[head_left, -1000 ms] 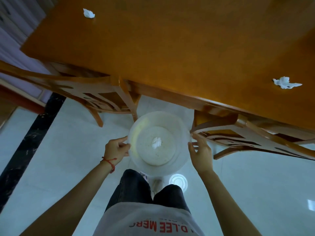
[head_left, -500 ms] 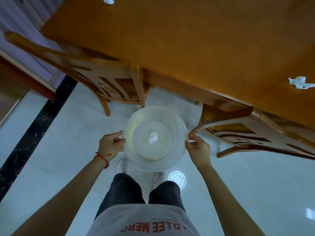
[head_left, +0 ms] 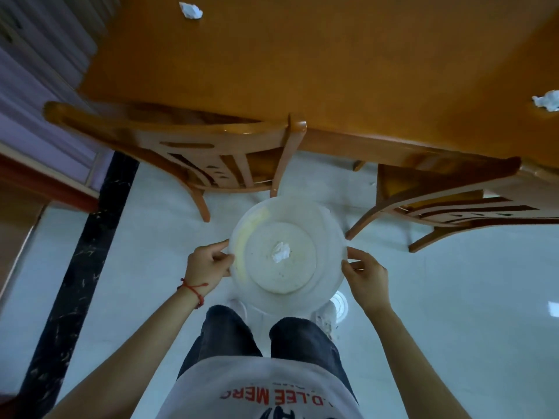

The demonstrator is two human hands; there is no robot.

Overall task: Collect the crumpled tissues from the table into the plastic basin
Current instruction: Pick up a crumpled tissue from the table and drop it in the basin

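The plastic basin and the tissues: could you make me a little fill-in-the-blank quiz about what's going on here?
1. The plastic basin is held by ____ hands, the left hand and the right hand.
2. Inside the basin lies ____ crumpled tissue.
3. The number of tissues in view on the table is ____: the far tissue and the right tissue.

Missing words: two; one; two

Three crumpled tissues: one far-left on the desk (head_left: 332,71) at (head_left: 190,10), one at its right edge (head_left: 547,101), one inside the basin (head_left: 280,251). One plastic basin (head_left: 329,237). One desk. Two wooden chairs (head_left: 193,146) (head_left: 453,207). Two hands (head_left: 205,267) (head_left: 367,278). One red wrist string (head_left: 193,290).
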